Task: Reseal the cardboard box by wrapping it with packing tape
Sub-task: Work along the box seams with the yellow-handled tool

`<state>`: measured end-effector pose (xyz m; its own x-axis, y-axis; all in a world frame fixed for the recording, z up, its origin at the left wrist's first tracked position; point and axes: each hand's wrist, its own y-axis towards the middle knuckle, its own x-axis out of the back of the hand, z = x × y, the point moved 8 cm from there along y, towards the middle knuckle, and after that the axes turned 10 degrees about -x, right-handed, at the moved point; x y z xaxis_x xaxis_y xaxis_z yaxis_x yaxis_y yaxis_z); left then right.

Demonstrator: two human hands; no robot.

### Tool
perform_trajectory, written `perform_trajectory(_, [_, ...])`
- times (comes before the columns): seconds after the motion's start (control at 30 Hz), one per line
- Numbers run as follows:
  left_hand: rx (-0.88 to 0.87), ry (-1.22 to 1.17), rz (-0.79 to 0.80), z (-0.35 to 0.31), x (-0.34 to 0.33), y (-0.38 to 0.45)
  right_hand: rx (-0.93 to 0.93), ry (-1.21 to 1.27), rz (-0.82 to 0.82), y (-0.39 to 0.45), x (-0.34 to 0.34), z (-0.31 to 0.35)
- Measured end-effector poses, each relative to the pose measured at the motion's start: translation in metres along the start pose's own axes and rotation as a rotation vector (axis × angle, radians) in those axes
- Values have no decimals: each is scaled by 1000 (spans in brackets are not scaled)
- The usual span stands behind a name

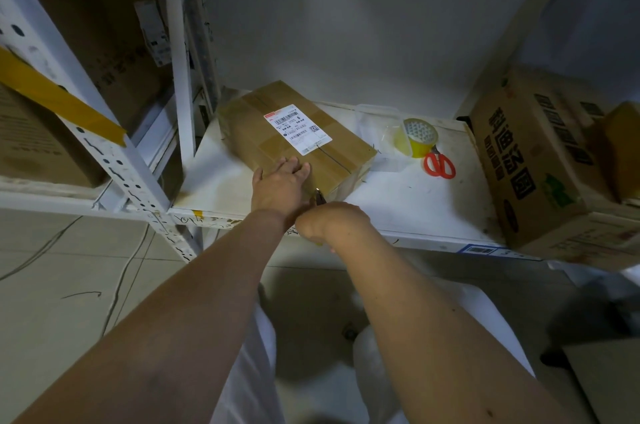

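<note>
A brown cardboard box (242, 125) with a white shipping label (298, 129) lies on the white shelf (398, 201). My left hand (280, 186) rests flat on the box's near corner, fingers straight. Just to its right, my right hand (329, 221) is curled around a small tool (320, 198) whose dark tip points at the box's near edge; I cannot tell what kind of tool it is. A roll of yellowish packing tape (420, 137) stands to the right of the box, apart from both hands.
Red-handled scissors (439, 165) lie in front of the tape roll. A large printed carton (526, 160) fills the shelf's right end. A perforated white shelf post (114, 160) slants at the left, with more cartons behind it. Tiled floor lies below.
</note>
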<state>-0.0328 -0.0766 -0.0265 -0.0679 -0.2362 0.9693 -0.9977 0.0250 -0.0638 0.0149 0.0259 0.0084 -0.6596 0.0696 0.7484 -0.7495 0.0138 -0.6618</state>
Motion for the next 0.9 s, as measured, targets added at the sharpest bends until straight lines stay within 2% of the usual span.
perform_trajectory(0.4, [-42, -19, -20, 0, 2, -5, 20, 27, 227, -8, -10, 15])
perform_trajectory(0.5, [-44, -36, -7, -1, 4, -6, 25, 47, 241, -9, -7, 15])
perform_trajectory(0.63, [-51, -34, -29, -2, 6, -7, -23, 64, 144, 3, -6, 14])
perform_trajectory(0.77, [-45, -19, -32, 0, 2, -5, -9, -2, -89, 7, -5, 11])
perform_trajectory(0.9, [-31, 29, -73, 2, 0, -5, -58, 191, -236, 14, -17, 0])
